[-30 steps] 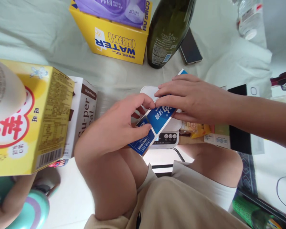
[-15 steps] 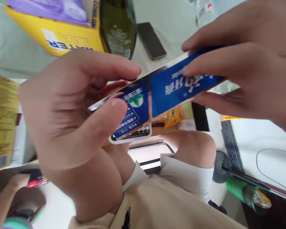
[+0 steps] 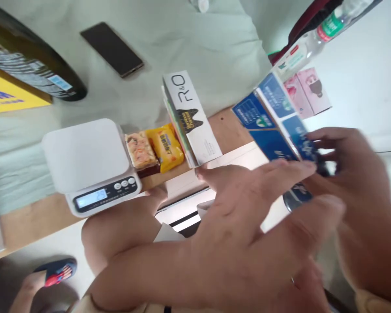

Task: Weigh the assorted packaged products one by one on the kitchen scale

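Note:
My right hand (image 3: 355, 169) grips the near end of a blue and white toothpaste box (image 3: 267, 126) at the right. The box is tilted, its far end pointing up and left. My left hand (image 3: 244, 208) reaches across the middle with its fingers apart. Its fingertips overlap the lower part of the box in view; whether they touch it I cannot tell. Left of the hands, a white kitchen scale (image 3: 87, 156) has a lit display and a bare platform. Beside it lie a wrapped nougat-like bar (image 3: 140, 150) and a yellow snack packet (image 3: 165, 148).
A white box marked R&O (image 3: 195, 121) lies right of the snacks. A black phone (image 3: 112, 48) rests on the pale green cloth (image 3: 189, 39). A dark green bottle (image 3: 29, 56) and a yellow box (image 3: 13, 93) are upper left. A clear bottle (image 3: 309, 48) and pink box (image 3: 308, 93) are upper right.
The view has swung right. Both hands gripped the toothpaste box before; now my left hand's fingers are spread and the box is in my right hand, off to the right. The scale is uncovered.

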`<move>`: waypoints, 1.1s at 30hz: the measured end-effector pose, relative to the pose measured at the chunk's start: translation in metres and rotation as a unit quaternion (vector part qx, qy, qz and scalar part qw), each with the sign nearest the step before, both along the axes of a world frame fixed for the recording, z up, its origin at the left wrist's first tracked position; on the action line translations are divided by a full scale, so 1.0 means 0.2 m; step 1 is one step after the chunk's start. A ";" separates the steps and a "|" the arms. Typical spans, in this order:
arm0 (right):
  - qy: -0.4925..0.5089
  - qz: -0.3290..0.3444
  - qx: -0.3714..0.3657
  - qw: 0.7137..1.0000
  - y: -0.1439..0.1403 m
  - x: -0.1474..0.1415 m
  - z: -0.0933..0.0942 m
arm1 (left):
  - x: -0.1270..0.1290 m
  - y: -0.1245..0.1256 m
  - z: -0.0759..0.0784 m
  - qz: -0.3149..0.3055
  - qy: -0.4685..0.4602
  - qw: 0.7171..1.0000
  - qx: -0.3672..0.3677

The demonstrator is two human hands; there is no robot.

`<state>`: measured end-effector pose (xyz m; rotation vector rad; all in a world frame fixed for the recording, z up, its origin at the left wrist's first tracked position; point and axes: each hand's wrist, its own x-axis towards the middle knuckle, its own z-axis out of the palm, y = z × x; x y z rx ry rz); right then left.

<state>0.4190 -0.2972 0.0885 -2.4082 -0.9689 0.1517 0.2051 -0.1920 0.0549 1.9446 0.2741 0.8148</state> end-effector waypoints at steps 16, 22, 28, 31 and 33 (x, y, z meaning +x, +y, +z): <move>0.226 0.026 0.049 0.973 0.60 0.01 -0.50 | 0.34 0.00 -0.47 0.032 0.126 0.991 -0.038; 0.361 0.013 0.120 0.925 0.55 0.04 -0.52 | 0.34 -0.05 -0.52 0.123 0.081 0.978 0.144; 0.396 0.071 0.135 0.906 0.49 0.07 -0.57 | 0.31 -0.04 -0.48 0.068 -0.028 0.975 0.208; 0.373 0.085 0.162 0.910 0.49 0.07 -0.60 | 0.31 -0.03 -0.48 -0.006 -0.006 0.986 0.167; 0.367 0.090 0.166 0.911 0.49 0.06 -0.61 | 0.31 -0.02 -0.49 -0.015 0.059 0.986 0.155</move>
